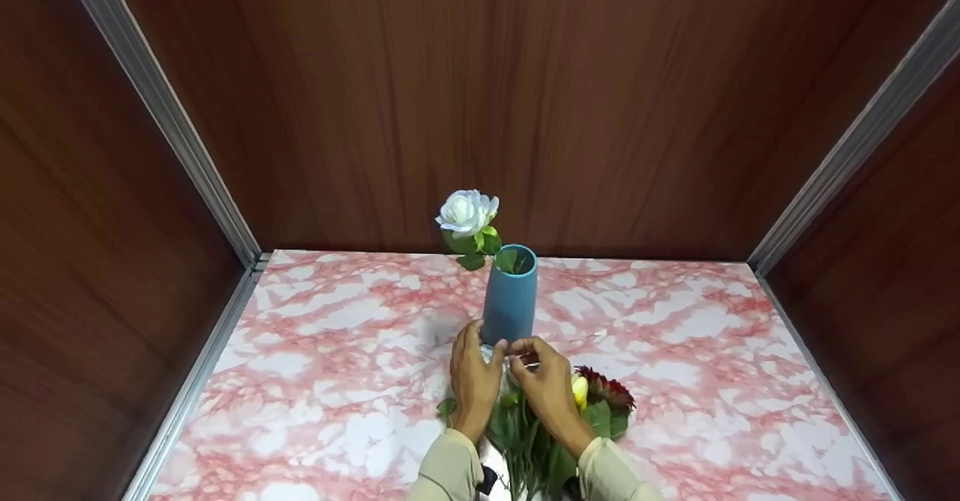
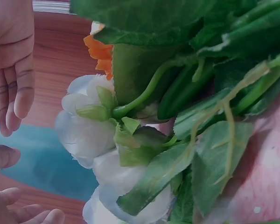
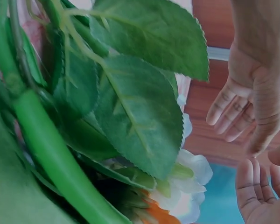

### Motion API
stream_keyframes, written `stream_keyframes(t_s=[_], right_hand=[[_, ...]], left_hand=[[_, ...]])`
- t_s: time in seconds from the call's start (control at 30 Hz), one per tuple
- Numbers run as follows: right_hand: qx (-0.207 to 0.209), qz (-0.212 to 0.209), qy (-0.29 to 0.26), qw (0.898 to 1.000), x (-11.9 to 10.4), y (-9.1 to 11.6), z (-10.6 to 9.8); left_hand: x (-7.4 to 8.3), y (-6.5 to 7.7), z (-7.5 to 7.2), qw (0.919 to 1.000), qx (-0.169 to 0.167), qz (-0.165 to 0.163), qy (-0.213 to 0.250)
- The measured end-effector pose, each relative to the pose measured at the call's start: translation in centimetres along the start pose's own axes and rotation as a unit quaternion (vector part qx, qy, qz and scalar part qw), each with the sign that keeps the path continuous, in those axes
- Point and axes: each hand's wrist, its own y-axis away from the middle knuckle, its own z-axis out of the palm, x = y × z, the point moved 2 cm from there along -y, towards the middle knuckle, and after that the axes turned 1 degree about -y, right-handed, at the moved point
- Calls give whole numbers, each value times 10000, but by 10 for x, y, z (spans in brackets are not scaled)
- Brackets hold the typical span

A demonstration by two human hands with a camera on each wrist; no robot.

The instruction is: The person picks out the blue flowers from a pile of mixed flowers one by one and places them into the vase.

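Head view: a blue vase (image 1: 511, 307) stands upright on the pink-and-white counter (image 1: 322, 388), both hands in front of its base.
White rose (image 1: 466, 213): leans out past the left of the vase's rim, with a leaf showing inside the mouth.
Left hand (image 1: 476, 382): grip released, fingers loosely extended; contact with the vase cannot be told.
Right hand (image 1: 550, 387): grip released, fingers lightly bent, tips close to the left hand's.
Green stems (image 1: 517, 448): bunched beneath the hands.
Blooms: yellow flower (image 1: 580, 392) and dark red flower (image 1: 611, 390) beside the right hand.
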Motion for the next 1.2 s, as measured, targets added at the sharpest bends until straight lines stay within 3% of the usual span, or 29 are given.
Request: stream_keyframes(t_s=[0.33,0.67,0.87,1.2], right_hand=[[-256,178,52,9995,3,19,2],[-282,67,58,9996,2,36,4],[-498,250,202,9982,3,43,7],[-876,182,221,9957,5,57,11]], left_hand=[[-2,6,-2,9998,-89,-157,-3],[-4,13,-6,9988,-303,-307,225],[-5,13,-9,9984,-333,-409,211],[-8,16,-11,9973,-453,-473,322]])
